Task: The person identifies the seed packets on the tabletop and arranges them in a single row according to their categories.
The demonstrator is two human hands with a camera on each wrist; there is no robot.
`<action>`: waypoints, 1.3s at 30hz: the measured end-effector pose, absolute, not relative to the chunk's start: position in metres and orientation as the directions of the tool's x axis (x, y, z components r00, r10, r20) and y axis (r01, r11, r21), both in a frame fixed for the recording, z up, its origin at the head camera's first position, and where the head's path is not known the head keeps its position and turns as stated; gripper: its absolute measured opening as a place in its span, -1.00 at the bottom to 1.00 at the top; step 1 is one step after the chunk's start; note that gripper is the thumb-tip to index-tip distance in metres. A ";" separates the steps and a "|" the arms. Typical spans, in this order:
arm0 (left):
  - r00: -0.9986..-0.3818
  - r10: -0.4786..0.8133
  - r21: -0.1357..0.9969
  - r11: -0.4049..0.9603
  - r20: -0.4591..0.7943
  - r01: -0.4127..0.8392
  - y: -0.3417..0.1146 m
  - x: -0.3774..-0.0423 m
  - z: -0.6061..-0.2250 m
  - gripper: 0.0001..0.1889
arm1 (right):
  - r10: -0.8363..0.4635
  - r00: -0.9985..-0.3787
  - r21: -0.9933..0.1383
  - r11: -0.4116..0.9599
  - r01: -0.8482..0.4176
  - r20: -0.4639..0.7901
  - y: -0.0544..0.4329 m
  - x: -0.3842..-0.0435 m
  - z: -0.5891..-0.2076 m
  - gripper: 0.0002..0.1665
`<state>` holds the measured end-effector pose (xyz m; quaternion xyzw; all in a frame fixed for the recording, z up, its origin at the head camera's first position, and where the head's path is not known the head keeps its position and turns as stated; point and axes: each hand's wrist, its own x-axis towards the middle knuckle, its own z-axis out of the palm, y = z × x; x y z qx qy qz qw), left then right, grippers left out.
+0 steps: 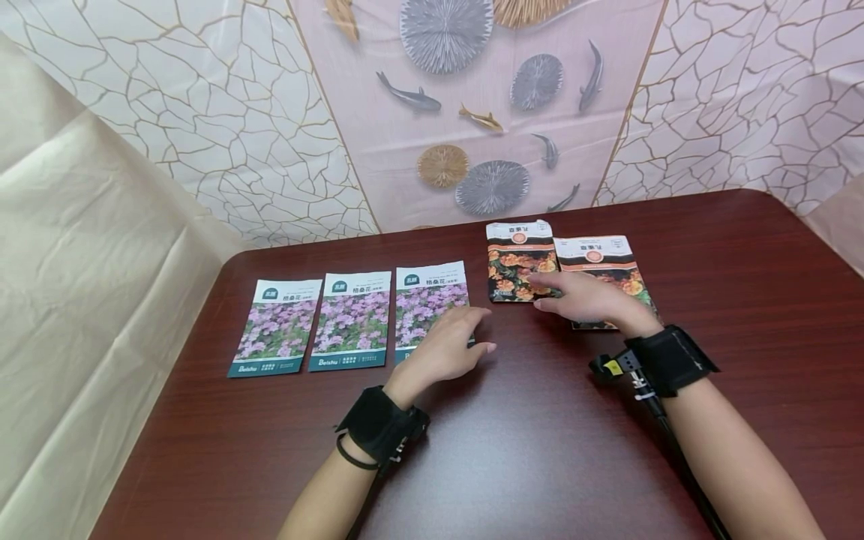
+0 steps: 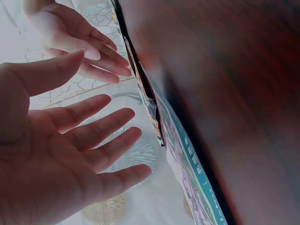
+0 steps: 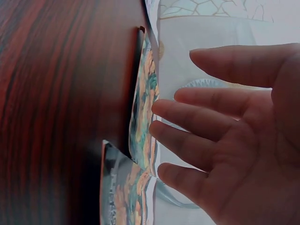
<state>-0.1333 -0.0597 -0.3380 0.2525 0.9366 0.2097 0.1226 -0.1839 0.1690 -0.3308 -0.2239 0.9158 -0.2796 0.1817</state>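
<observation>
Three seed packets with purple flowers lie in a row on the left: an outer one (image 1: 275,330), a middle one (image 1: 351,319) and an inner one (image 1: 432,300). My left hand (image 1: 445,341) hovers over the inner packet's lower right corner, fingers extended and holding nothing. Two seed packets with orange flowers lie at the right, a left one (image 1: 520,259) and a right one (image 1: 601,262) that sits slightly lower. Over these two is my right hand (image 1: 587,296), its fingers straight in the right wrist view and nothing held. It partly hides the right packet.
The packets lie on a dark reddish wooden table (image 1: 513,450). Behind it hangs a cloth (image 1: 378,150) patterned with fish and gold lines. Pale fabric (image 1: 101,247) drapes along the left side. Each wrist wears a black strap (image 1: 671,360) with a camera and cable.
</observation>
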 end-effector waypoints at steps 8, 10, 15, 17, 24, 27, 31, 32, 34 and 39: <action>-0.842 0.520 0.450 0.793 -0.145 0.412 -0.060 -0.133 -0.339 -0.46 | -0.545 -0.811 -0.552 0.752 -0.360 -0.215 0.167 -0.184 -0.334 -0.50; -0.841 0.520 0.445 0.795 -0.147 0.413 -0.060 -0.134 -0.340 -0.45 | -0.553 -0.807 -0.543 0.751 -0.375 -0.207 0.167 -0.184 -0.334 -0.51; -0.843 0.512 0.426 0.807 -0.163 0.408 -0.061 -0.133 -0.341 -0.43 | -0.576 -0.791 -0.539 0.742 -0.399 -0.207 0.166 -0.183 -0.333 -0.51; -0.843 0.511 0.419 0.811 -0.168 0.408 -0.060 -0.132 -0.341 -0.41 | -0.580 -0.784 -0.544 0.741 -0.395 -0.221 0.166 -0.182 -0.332 -0.51; -0.830 0.520 0.372 0.824 -0.202 0.427 -0.059 -0.130 -0.340 -0.38 | -0.616 -0.743 -0.560 0.724 -0.402 -0.263 0.166 -0.178 -0.328 -0.51; -0.821 0.524 0.364 0.827 -0.225 0.429 -0.059 -0.130 -0.340 -0.37 | -0.640 -0.718 -0.564 0.712 -0.419 -0.275 0.165 -0.176 -0.326 -0.51; -0.812 0.525 0.349 0.833 -0.255 0.429 -0.058 -0.129 -0.340 -0.35 | -0.667 -0.684 -0.559 0.701 -0.443 -0.295 0.165 -0.174 -0.323 -0.51; -0.810 0.524 0.343 0.835 -0.262 0.430 -0.058 -0.129 -0.340 -0.35 | -0.672 -0.676 -0.560 0.700 -0.444 -0.304 0.165 -0.173 -0.322 -0.51; -0.806 0.524 0.330 0.839 -0.276 0.432 -0.057 -0.128 -0.339 -0.34 | -0.683 -0.660 -0.558 0.695 -0.453 -0.315 0.165 -0.172 -0.321 -0.52; -0.794 0.532 0.282 0.842 -0.294 0.460 -0.055 -0.125 -0.339 -0.33 | -0.705 -0.620 -0.540 0.689 -0.484 -0.344 0.165 -0.170 -0.318 -0.53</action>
